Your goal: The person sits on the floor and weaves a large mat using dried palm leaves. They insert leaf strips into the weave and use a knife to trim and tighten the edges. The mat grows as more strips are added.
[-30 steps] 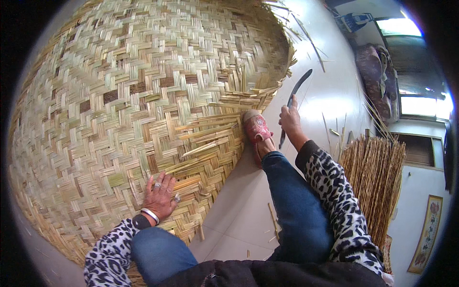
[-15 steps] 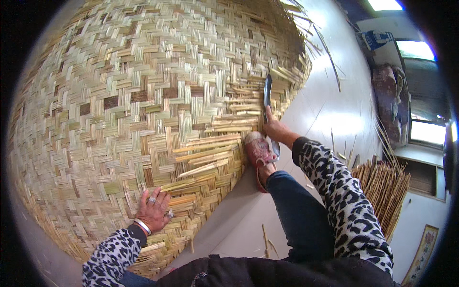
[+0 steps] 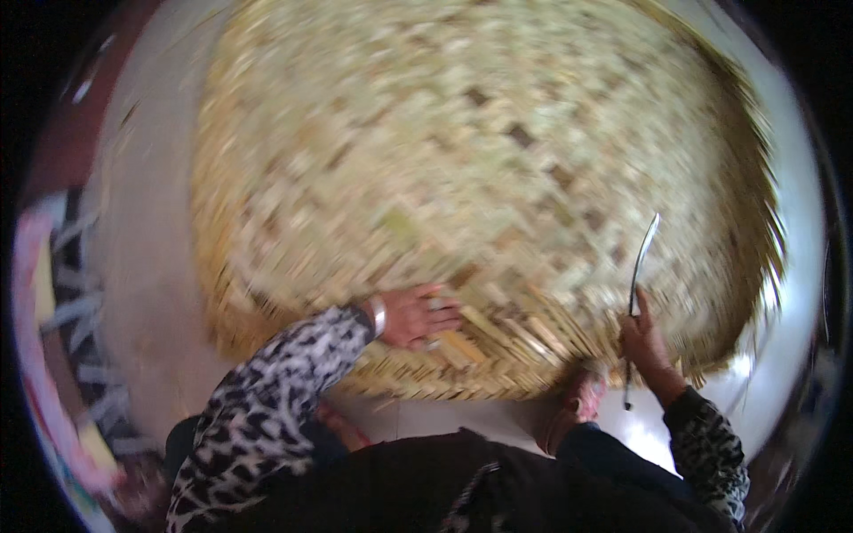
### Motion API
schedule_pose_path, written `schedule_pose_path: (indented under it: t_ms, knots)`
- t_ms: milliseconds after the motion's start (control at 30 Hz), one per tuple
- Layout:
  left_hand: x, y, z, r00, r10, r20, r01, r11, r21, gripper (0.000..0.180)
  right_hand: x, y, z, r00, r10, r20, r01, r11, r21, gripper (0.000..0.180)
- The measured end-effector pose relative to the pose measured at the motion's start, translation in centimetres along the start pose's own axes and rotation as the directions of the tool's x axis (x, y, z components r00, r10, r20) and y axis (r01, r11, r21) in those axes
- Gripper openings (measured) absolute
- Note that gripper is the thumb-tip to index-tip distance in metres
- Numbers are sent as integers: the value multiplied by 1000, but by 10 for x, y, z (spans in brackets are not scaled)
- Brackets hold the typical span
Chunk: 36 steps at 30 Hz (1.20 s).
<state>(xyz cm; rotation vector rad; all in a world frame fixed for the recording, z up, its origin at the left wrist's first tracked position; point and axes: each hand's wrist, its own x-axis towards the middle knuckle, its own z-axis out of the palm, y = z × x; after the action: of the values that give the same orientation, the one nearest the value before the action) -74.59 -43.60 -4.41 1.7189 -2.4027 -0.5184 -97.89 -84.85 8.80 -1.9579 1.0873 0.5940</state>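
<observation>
Woven mat (image 3: 462, 160) under left fingers (image 3: 440, 311); blade (image 3: 641, 262) in right fingers (image 3: 635, 324).

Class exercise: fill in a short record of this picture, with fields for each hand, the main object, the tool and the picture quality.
Main object: large woven bamboo mat on the floor
Left hand: flat on the mat's near edge, on loose strips
Right hand: gripping a slim dark blade, tip pointing away
Foot: pink shoe at the mat's edge
Picture quality: motion-blurred

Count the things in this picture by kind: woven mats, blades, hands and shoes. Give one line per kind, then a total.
Woven bamboo mat: 1
Curved blade: 1, in the right hand
Hands: 2, left hand on the mat, right hand
Pink shoe: 1
Total: 5
</observation>
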Motion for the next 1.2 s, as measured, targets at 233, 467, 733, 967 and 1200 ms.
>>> schedule_pose_path:
  t_ms: [233, 467, 733, 967, 1200]
  knots:
    - [-6, 19, -19, 989, -134, -59, 134, 991, -14, 70, 53, -261, 57, 702, -537, 468, 590, 806, 41, 65]
    - [-46, 105, -104, 909, -357, -215, 404, 881, 245, 53, -4, -329, 118, 227, -719, 657, 746, 562, 357, 63]
    - [-174, 222, -70, 336, -942, -26, 942, 335, 32, 73, -52, -218, 97, 156, -391, 907, 941, 338, -16, 65]
    - [-166, 203, 53, -84, -977, -197, 956, -23, -292, 79, -86, -216, 171, 193, -346, 918, 981, 42, -190, 67]
    - [-188, 192, 72, -93, -901, -424, 938, 64, -341, 71, -56, -193, 283, 352, -340, 872, 888, -174, -426, 69]
